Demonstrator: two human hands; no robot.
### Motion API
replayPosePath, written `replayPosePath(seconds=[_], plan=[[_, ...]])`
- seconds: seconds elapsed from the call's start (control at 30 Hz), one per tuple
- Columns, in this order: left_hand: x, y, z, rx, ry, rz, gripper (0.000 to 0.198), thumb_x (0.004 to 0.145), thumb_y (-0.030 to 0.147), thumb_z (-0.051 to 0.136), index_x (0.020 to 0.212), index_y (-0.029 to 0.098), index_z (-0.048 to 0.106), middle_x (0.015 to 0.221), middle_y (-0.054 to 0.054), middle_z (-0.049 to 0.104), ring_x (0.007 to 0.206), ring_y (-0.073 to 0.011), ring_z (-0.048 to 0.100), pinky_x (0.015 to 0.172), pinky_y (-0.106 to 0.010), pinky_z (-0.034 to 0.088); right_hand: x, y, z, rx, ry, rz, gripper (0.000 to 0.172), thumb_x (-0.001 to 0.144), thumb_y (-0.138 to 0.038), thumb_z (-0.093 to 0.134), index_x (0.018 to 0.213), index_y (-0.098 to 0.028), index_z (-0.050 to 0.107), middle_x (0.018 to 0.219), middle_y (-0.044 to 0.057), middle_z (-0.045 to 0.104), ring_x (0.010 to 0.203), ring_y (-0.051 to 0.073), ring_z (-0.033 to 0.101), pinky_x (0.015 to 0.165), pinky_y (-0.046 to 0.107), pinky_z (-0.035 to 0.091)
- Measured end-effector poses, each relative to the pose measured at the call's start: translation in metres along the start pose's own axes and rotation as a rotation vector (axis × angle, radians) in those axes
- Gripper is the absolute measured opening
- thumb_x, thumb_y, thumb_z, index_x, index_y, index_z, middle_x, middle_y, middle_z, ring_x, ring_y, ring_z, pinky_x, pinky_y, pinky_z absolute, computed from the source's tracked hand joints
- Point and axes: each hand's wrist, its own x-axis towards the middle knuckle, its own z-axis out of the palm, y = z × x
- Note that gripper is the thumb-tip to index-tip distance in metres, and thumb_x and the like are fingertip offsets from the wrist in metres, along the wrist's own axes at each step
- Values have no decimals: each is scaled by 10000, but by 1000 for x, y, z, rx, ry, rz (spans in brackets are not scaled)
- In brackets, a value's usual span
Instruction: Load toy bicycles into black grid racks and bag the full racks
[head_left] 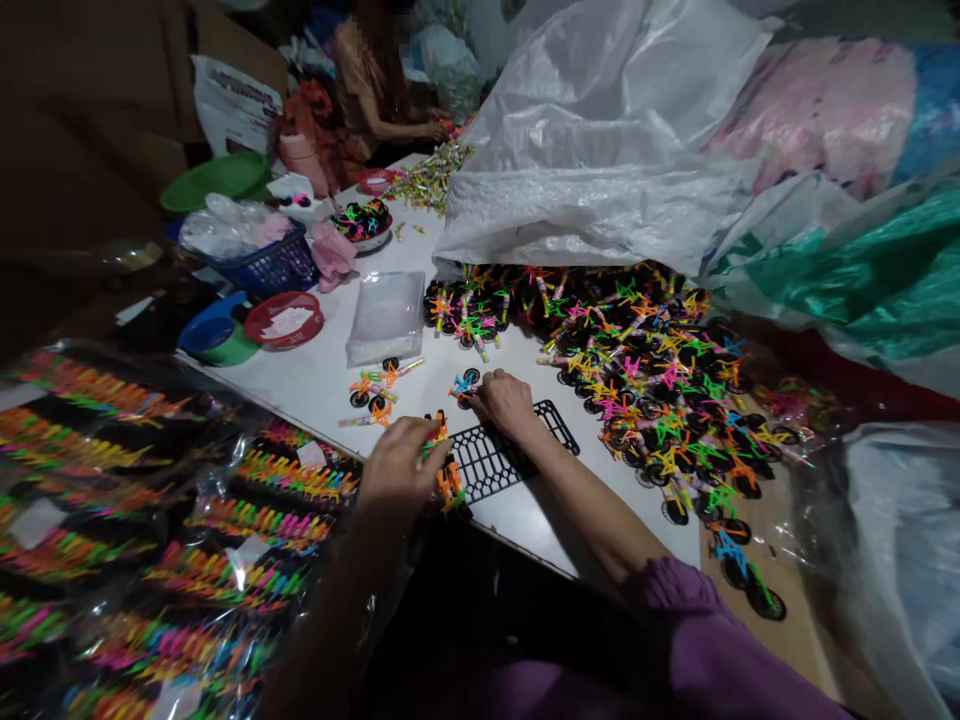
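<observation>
Your purple sleeve (697, 620) bunches at the bottom right, and your bare right forearm (592, 500) angles up from it over the edge of the white table (315, 400). Your left forearm (337, 620) rises from the lower left, beside slippery clear bags (150, 520) packed with rows of neon toy bicycles.

Your left hand (397, 465) is half closed, its fingers curved down and pinching a small orange bicycle (436, 432). Your right hand (506, 400) is arched, its fingertips (480, 385) on a blue-and-orange bicycle (463, 388) with black wheels; you can't tell if they grip it. The heel of that hand is just above a black plastic grid (510, 450).

Between your hands and the loose heap of bright, spindly bicycles (637, 390) lies a flat clear packet (386, 318). Further off are a blue mesh basket (277, 265), a red lid (285, 320) and a crinkly white woven sack (585, 170). Beyond them, a co-worker's hands (435, 128) reach into a scatter of colourful parts (427, 178).
</observation>
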Motion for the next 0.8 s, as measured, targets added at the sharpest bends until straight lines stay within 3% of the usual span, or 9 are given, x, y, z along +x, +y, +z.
replayPosePath(seconds=[0.1, 0.23, 0.47, 0.63, 0.7, 0.8], plan=[[2, 6, 10, 152, -94, 122, 238, 872, 304, 427, 899, 169, 622, 852, -71, 609, 834, -205, 580, 782, -343, 470, 8, -3, -2, 32, -35, 65, 348, 832, -421, 519, 1011, -126, 563, 952, 117, 615, 876, 233, 597, 717, 310, 442], [6, 6, 14, 195, -146, 233, 238, 893, 278, 386, 925, 185, 603, 851, -65, 600, 854, -193, 567, 790, -328, 463, 6, 10, -3, 107, -101, 20, 307, 839, -404, 500, 1020, -166, 573, 1026, 100, 587, 880, 220, 605, 706, 300, 451], [9, 7, 18, 199, -152, 302, 222, 881, 217, 402, 948, 161, 606, 900, -80, 609, 887, -209, 546, 823, -349, 447, -1, 21, 3, 89, -49, -14, 220, 873, -172, 387, 975, -153, 582, 1046, 126, 561, 880, 190, 590, 704, 280, 435], [13, 6, 20, 146, -181, 293, 225, 869, 210, 400, 906, 187, 621, 866, -67, 625, 860, -197, 565, 792, -333, 462, -13, 21, -4, 534, 0, -4, 191, 835, -299, 472, 915, -160, 576, 787, 31, 627, 684, 129, 575, 622, 220, 409], [16, 5, 19, 120, -193, 278, 233, 868, 218, 398, 914, 192, 624, 870, -63, 635, 859, -187, 575, 797, -326, 462, -27, 16, -1, 721, 54, 13, 183, 798, -276, 496, 924, -163, 566, 753, 1, 628, 640, 110, 558, 599, 201, 400], [19, 5, 17, 84, -207, 239, 230, 867, 238, 411, 953, 193, 619, 898, -58, 650, 870, -179, 590, 803, -317, 464, -46, 4, 13, 820, 84, -26, 142, 751, -235, 535, 865, -161, 574, 768, 7, 628, 668, 115, 558, 629, 204, 405]])
